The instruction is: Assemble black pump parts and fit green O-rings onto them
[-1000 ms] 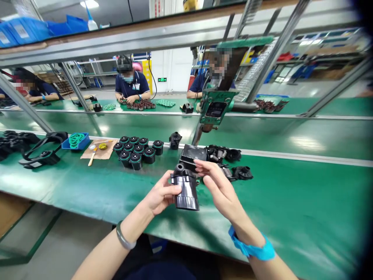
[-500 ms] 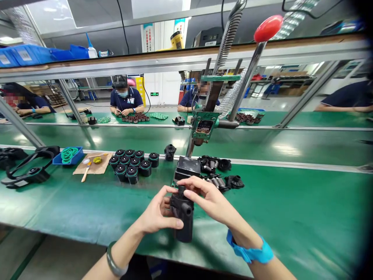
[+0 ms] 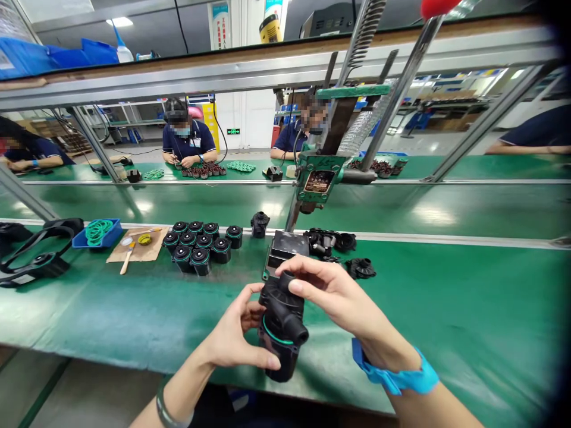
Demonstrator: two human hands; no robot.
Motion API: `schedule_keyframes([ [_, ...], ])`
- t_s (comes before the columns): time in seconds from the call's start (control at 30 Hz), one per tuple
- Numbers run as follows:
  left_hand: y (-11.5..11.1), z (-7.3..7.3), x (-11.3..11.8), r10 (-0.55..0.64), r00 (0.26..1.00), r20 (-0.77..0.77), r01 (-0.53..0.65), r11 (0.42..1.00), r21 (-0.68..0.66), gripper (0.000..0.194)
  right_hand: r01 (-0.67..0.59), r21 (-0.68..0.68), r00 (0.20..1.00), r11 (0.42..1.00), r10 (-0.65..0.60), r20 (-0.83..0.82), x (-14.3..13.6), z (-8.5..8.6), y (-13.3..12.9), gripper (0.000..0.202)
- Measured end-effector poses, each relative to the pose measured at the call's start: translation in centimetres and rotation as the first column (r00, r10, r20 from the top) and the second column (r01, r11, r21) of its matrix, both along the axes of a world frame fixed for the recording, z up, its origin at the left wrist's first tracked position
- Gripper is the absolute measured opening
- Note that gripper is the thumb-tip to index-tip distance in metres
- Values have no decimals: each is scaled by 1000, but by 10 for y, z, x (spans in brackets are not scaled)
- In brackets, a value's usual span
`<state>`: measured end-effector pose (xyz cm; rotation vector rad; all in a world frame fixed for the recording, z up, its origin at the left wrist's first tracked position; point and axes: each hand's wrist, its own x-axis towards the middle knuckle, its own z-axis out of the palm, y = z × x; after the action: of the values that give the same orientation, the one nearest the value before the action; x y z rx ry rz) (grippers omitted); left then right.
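Note:
Near the bench's front edge, my left hand (image 3: 234, 333) is wrapped round a black water pump (image 3: 285, 364), its thumb across the lower cylinder. On top sits the black pump cover (image 3: 279, 300), with an upright port and a side spout pointing toward me and to the right. A green sealing ring (image 3: 274, 336) shows in the seam between cover and cylinder. My right hand (image 3: 332, 291) pinches the cover's upright port between thumb and fingers. The pump leans slightly; the left fingers behind it are partly hidden.
A lever press (image 3: 319, 178) with a black block (image 3: 289, 245) stands just behind. Several ringed pump bodies (image 3: 200, 258) are grouped at left, beside a brush (image 3: 128, 258) and a blue tray (image 3: 113, 235) of green rings. Loose covers (image 3: 360, 267) lie right. Co-workers sit opposite.
The pump cover's spout has swung to the right, and the green ring in the seam has come into view. Both hands stay on the pump. The camera view has shifted.

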<state>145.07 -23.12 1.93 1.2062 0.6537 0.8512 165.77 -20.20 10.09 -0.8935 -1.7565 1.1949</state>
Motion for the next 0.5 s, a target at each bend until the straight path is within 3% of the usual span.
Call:
schedule_keyframes([
  [0.2, -5, 5, -2, 2, 999, -43, 1, 997, 76, 103, 34, 62, 995, 997, -28, -96, 12, 10, -9, 22],
  [0.4, -14, 7, 1, 45, 993, -106, -25, 983, 183, 105, 130, 232, 991, 964, -134, 2, 26, 13, -29, 21],
  [0.5, -18, 9, 1, 53, 986, -155, -17, 974, 225, 104, 110, 345, 991, 932, -130, 35, 38, 10, -35, 22],
])
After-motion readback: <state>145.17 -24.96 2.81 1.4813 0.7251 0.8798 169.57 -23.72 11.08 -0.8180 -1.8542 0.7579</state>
